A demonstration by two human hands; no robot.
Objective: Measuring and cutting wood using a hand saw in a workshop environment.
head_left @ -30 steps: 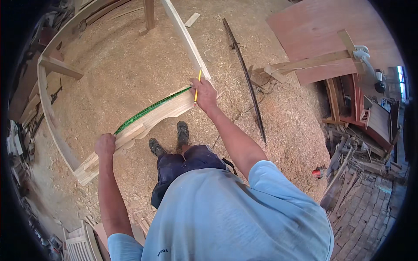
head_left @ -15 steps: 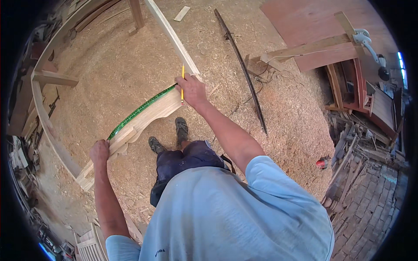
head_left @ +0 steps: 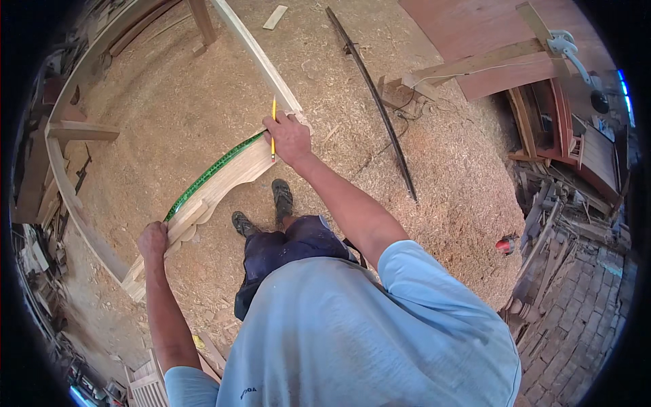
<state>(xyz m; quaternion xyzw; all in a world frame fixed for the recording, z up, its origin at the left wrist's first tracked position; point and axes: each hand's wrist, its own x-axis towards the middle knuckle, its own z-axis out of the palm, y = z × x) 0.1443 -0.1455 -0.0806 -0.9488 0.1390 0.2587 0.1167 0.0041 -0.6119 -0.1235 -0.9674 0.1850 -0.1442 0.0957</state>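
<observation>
A green tape measure [head_left: 209,171] runs along a pale wooden board [head_left: 234,176] with a scalloped edge. My left hand [head_left: 153,239] is closed around the board's left part, at one end of the tape. My right hand [head_left: 289,138] grips the board at the tape's other end, with a yellow pencil [head_left: 274,106] held upright in its fingers. The board forms the near side of a large wooden frame, joined to a curved rail [head_left: 81,224] on the left. A straight rail [head_left: 254,51] stands beyond my right hand.
Shavings cover the floor around my shoes [head_left: 283,197]. A long dark bar [head_left: 376,95] lies to the right. Farther right are plywood sheets [head_left: 447,27], a white clamp-like fitting [head_left: 563,44], reddish furniture [head_left: 559,119], scrap wood [head_left: 542,230] and bricks [head_left: 576,319].
The view has shifted slightly, and both hands sit farther left in the picture, the left one also lower. Their hold on the board, tape and pencil looks much the same.
</observation>
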